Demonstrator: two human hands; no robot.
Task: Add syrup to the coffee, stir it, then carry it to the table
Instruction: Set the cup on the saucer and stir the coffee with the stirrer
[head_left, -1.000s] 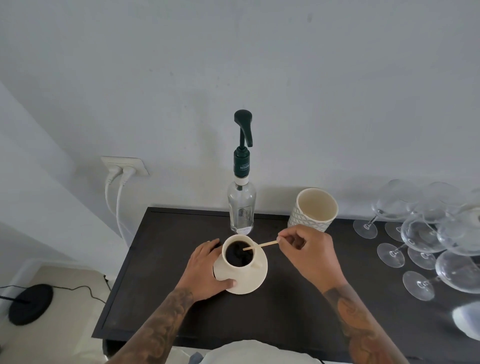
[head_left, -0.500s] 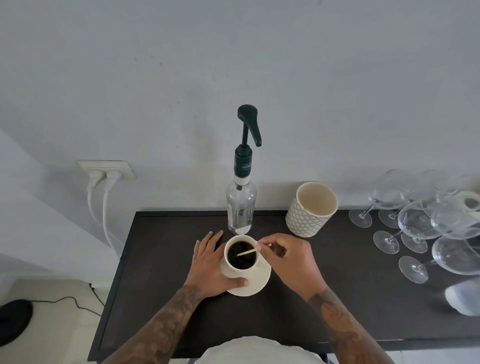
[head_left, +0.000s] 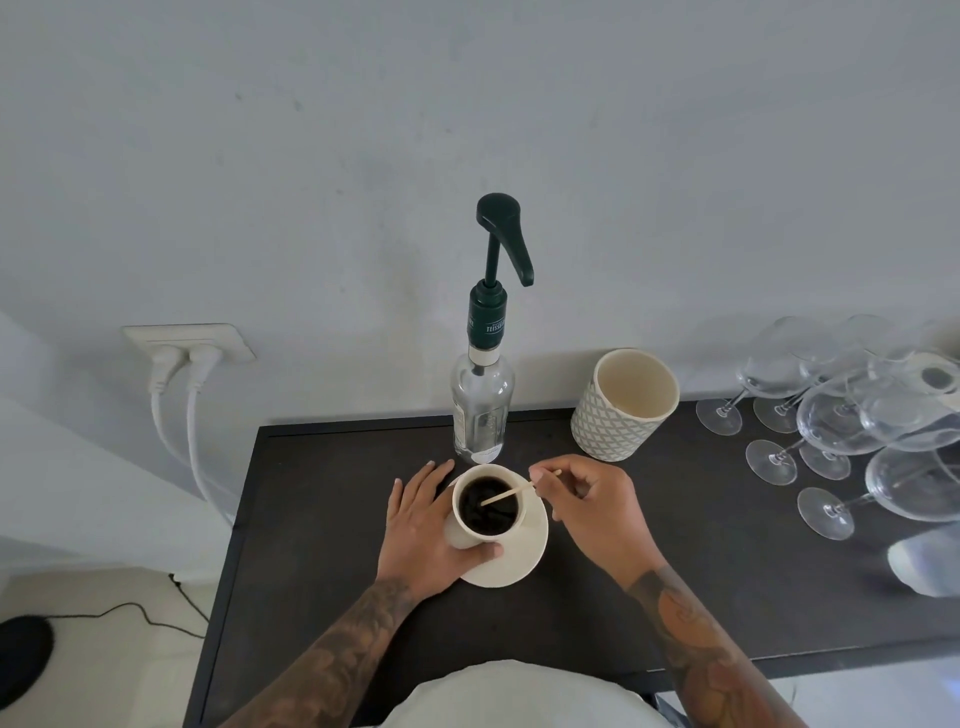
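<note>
Coffee (head_left: 488, 506) fills a small cream cup (head_left: 467, 532) nearly to the brim as a person stirs it on a saucer (head_left: 519, 558), near the front of a dark sideboard (head_left: 322, 499) and just in front of a pump-topped syrup bottle (head_left: 480, 410). The left hand (head_left: 421, 530) wraps the cup's side, thumb curled across the near wall, fingers reaching round the far side; the right hand (head_left: 592, 512) pinches a thin wooden stirrer (head_left: 511, 492) between thumb and forefinger, its tip sunk in the dark liquid. Cup and saucer look ceramic: rigid, smooth, breakable and free to slide on each other, and the drink could easily slop. Carrying looks safest by the saucer's rim, kept level. A patterned cup (head_left: 623, 410) and wine glasses (head_left: 852, 415) stand to the right.
</note>
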